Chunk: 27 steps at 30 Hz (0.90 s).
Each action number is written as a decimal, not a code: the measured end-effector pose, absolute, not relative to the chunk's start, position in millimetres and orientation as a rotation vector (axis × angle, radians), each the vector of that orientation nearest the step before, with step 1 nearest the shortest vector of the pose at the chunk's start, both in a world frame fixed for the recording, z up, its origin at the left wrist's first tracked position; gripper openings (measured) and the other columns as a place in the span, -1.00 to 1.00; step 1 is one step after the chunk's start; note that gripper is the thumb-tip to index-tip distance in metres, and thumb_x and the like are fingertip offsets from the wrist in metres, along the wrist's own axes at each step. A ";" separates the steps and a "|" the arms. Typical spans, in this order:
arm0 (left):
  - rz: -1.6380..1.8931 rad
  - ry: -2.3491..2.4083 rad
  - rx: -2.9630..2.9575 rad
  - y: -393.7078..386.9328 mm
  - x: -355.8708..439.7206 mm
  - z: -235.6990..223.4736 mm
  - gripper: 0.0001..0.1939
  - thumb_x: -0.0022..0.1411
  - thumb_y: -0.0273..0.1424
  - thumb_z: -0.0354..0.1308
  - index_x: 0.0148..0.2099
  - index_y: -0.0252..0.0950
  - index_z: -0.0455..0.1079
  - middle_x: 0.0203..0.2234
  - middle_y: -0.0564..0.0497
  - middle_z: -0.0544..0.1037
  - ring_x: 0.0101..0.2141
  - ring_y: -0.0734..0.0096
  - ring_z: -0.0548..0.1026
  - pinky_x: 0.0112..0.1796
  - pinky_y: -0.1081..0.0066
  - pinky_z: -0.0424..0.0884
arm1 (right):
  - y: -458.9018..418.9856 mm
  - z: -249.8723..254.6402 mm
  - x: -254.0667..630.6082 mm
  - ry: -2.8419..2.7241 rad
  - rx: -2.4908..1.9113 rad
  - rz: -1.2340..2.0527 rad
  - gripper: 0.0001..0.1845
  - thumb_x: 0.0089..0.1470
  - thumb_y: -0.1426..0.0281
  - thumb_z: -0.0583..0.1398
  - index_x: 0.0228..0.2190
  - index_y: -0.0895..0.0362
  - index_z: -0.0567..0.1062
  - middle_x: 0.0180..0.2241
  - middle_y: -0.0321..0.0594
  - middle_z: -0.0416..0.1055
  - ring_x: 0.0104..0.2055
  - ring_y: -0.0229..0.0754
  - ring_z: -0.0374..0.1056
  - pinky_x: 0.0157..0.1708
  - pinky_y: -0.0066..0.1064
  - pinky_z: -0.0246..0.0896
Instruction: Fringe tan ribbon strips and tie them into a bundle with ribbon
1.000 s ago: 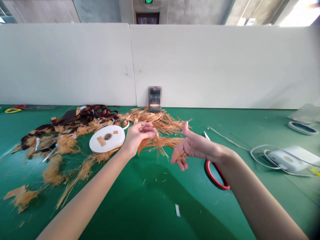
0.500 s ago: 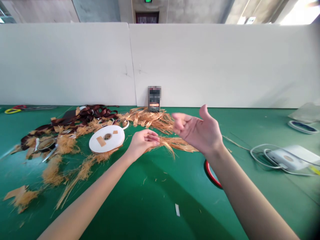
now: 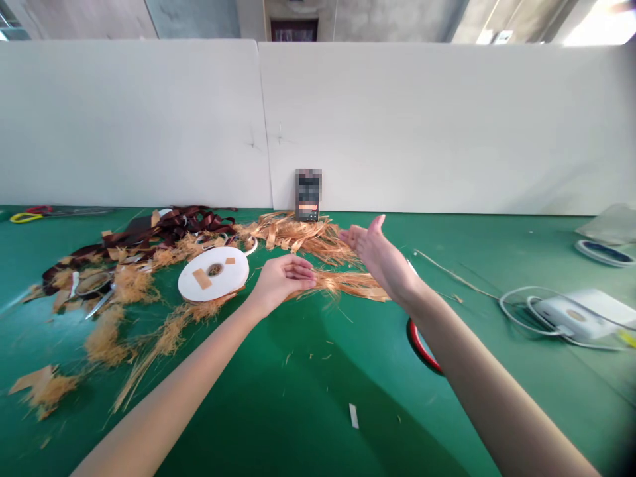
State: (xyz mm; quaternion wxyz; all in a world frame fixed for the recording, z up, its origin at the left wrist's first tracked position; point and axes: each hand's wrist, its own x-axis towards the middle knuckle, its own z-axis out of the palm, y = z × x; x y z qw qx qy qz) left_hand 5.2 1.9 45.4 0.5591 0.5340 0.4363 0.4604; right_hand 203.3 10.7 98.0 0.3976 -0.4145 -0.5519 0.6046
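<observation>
Now | left fingers [image 3: 301, 278] touch frayed orange fibres [image 3: 348, 286] | right hand [image 3: 380, 260] open

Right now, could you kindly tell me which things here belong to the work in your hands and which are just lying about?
Part of the work: left hand, at the frayed tan fibres; right hand, open nearby; white spool.

Lying about: red scissor handle; dark brown ribbon; yellow-handled scissors; white cable.

Strands [image 3: 350, 286] rough, matt, maybe raffia; spool [image 3: 229, 273] smooth white plastic; dark ribbon [image 3: 171, 225] glossy; tabletop [image 3: 303, 424] matt green.
</observation>
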 end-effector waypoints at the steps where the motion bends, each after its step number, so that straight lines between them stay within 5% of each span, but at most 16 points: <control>1: 1.090 1.036 1.259 2.2 6.7 44.1 -0.71 -0.22 -0.54 0.41 -0.36 -0.35 0.46 -0.47 -0.07 0.62 -0.38 0.30 0.59 -0.20 0.24 0.49 | 6.9 103.4 198.4 -1.363 -0.997 1.483 -0.05 0.10 -0.17 -0.41 0.26 0.19 0.04 0.28 -0.10 0.07 0.31 -0.16 -0.01 0.27 -0.28 -0.14; 3: 1.123 1.055 1.250 4.0 8.0 42.6 -0.72 -0.21 -0.55 0.40 -0.36 -0.36 0.47 -0.47 -0.06 0.61 -0.38 0.31 0.58 -0.18 0.23 0.49 | -1.6 114.5 191.9 -1.269 -0.813 1.548 0.02 0.08 -0.18 -0.42 0.10 0.25 0.33 0.09 0.02 0.36 0.13 -0.09 0.29 0.14 -0.26 0.13; 5: 1.179 1.076 1.222 7.1 7.1 43.2 -0.71 -0.22 -0.55 0.40 -0.36 -0.35 0.46 -0.48 -0.03 0.60 -0.38 0.33 0.58 -0.17 0.24 0.48 | -8.0 122.2 190.9 -1.271 -0.745 1.733 0.09 0.03 -0.22 -0.46 -0.23 0.24 0.56 -0.33 0.02 0.56 -0.27 -0.12 0.48 -0.16 -0.31 0.35; 8: 1.266 1.087 1.162 11.0 2.4 47.3 -0.69 -0.20 -0.52 0.40 -0.33 -0.34 0.43 -0.46 0.01 0.59 -0.35 0.37 0.57 -0.15 0.25 0.48 | -9.3 123.4 196.3 -1.461 -0.819 2.109 0.15 -0.02 -0.25 -0.50 -0.55 0.26 0.58 -0.69 -0.08 0.41 -0.65 -0.26 0.33 -0.54 -0.42 0.29; 11: 1.299 1.076 1.147 11.1 -2.6 51.6 -0.65 -0.21 -0.50 0.42 -0.31 -0.34 0.42 -0.44 0.00 0.60 -0.33 0.36 0.57 -0.15 0.26 0.47 | -3.6 116.8 202.0 -1.588 -1.178 2.193 0.15 -0.04 -0.27 -0.46 -0.58 0.30 0.57 -0.66 -0.01 0.44 -0.64 -0.24 0.35 -0.51 -0.42 0.30; 14: 1.225 1.040 1.250 7.7 -4.4 50.8 -0.65 -0.22 -0.50 0.43 -0.30 -0.35 0.45 -0.42 -0.06 0.61 -0.33 0.31 0.58 -0.17 0.25 0.48 | 1.6 110.0 203.2 -1.488 -1.640 1.779 0.12 -0.08 -0.31 -0.41 -0.52 0.28 0.57 -0.51 0.10 0.51 -0.48 -0.11 0.44 -0.24 -0.25 0.37; 16: 1.151 1.017 1.319 4.9 -3.1 47.2 -0.67 -0.20 -0.49 0.42 -0.31 -0.35 0.45 -0.43 -0.06 0.62 -0.33 0.28 0.59 -0.18 0.25 0.49 | 2.5 107.4 201.2 -1.429 -1.749 1.419 0.12 -0.07 -0.32 -0.37 -0.33 0.31 0.57 -0.29 0.19 0.54 -0.22 0.04 0.47 0.03 -0.12 0.24; 19: 1.089 1.013 1.342 1.5 1.3 40.1 -0.70 -0.17 -0.50 0.40 -0.32 -0.34 0.45 -0.44 -0.05 0.62 -0.33 0.28 0.60 -0.19 0.25 0.51 | -0.4 107.3 194.5 -1.423 -1.618 1.020 0.03 -0.01 -0.29 -0.25 0.03 0.25 0.42 0.08 0.10 0.36 0.19 0.10 0.20 0.24 -0.07 -0.11; 21: 1.076 1.021 1.335 0.7 4.4 36.3 -0.72 -0.16 -0.52 0.38 -0.32 -0.35 0.45 -0.44 -0.05 0.62 -0.33 0.28 0.60 -0.20 0.25 0.51 | -3.8 110.4 189.0 -1.415 -1.401 0.969 -0.03 0.03 -0.26 -0.22 0.15 0.18 0.29 0.19 0.00 0.25 0.26 0.02 0.09 0.26 -0.12 -0.14; 24: 1.094 1.045 1.333 2.5 6.9 33.7 -0.74 -0.15 -0.53 0.37 -0.33 -0.35 0.45 -0.45 -0.04 0.62 -0.34 0.28 0.60 -0.21 0.25 0.52 | -8.3 118.3 185.5 -1.376 -0.989 1.250 -0.01 0.07 -0.22 -0.34 0.12 0.22 0.32 0.10 0.03 0.35 0.14 -0.05 0.27 0.17 -0.21 0.08; 27: 1.161 1.067 1.328 7.1 4.9 35.1 -0.72 -0.16 -0.51 0.38 -0.31 -0.34 0.44 -0.43 -0.02 0.61 -0.34 0.33 0.59 -0.16 0.25 0.50 | -10.0 124.7 192.2 -1.371 -0.755 1.702 0.09 0.06 -0.20 -0.46 -0.26 0.25 0.58 -0.38 0.00 0.56 -0.37 -0.16 0.48 -0.23 -0.32 0.36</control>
